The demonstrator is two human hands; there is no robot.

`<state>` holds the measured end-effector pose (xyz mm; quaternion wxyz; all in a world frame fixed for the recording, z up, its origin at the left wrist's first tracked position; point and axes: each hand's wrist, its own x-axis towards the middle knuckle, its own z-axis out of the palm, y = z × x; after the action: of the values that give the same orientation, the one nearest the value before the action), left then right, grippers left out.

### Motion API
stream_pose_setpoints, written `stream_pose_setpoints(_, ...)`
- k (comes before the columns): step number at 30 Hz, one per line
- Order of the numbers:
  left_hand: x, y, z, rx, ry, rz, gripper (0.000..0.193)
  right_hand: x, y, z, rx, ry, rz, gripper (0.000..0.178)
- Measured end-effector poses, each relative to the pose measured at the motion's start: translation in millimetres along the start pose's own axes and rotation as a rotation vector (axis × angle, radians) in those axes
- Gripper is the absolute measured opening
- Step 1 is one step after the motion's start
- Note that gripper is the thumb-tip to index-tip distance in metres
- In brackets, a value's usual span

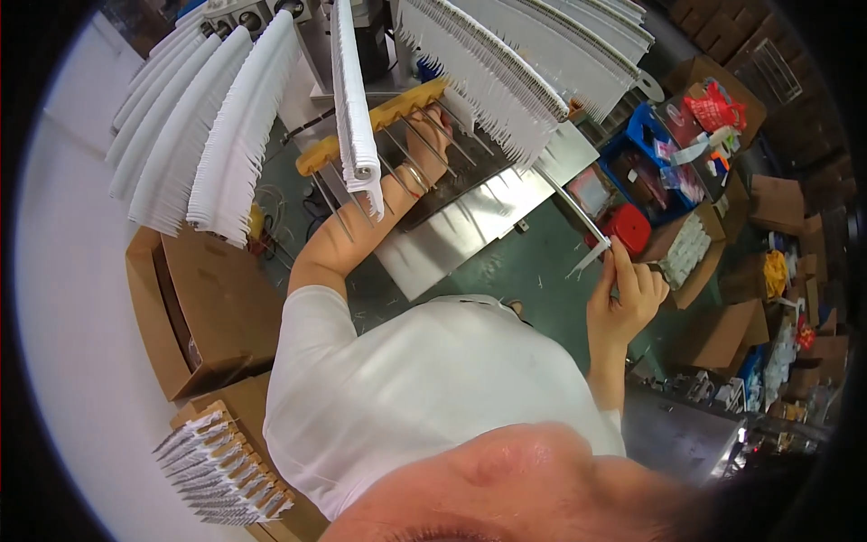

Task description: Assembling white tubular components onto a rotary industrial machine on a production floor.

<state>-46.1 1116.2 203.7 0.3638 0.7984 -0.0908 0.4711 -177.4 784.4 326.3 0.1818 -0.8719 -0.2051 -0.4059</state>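
At the top centre my left hand [430,140] is closed at the yellow bar [388,113], from which several thin metal pins stick out. Its fingertips are partly hidden behind the pins. To the right, my right hand [628,294] pinches the near end of a bare metal rod [573,206], where a small white strip [589,258] hangs. Higher up, the rod runs toward a long row of packed thin white pieces [492,77]. Another white-loaded rod [354,99] points down past the yellow bar, in front of my left forearm.
More loaded white rods [244,126] fan out at upper left. Below the bar lies a shiny metal plate [470,239]. Cardboard boxes [212,298] and a pin rack with white pieces [226,465] stand at left. At right are a blue crate [646,172] and a red container [626,228].
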Motion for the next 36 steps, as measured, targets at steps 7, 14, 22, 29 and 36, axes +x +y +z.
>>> stream_pose_setpoints(7,-7.2,-17.5,8.0,-0.543,0.104,-0.478,0.021,12.7,-17.6,-3.6,-0.047,0.024,-0.058,0.027)
stream_pose_setpoints(14,7.7,19.8,-8.3,-0.148,-0.047,-0.214,0.013,8.6,-20.5,6.2,-0.071,0.003,-0.059,0.029)
stream_pose_setpoints(22,-20.4,26.8,17.2,-0.647,-0.031,-0.665,0.016,7.2,-20.4,15.6,-0.023,0.001,-0.03,0.028)
stream_pose_setpoints(29,-5.6,26.1,7.3,-0.69,0.046,-0.68,0.013,-14.8,-10.2,-19.9,-0.047,-0.024,0.05,0.028)
stream_pose_setpoints(36,-1.0,28.7,8.3,-0.47,0.049,-0.532,0.014,-16.1,-16.0,-30.3,-0.121,-0.042,0.034,0.028)
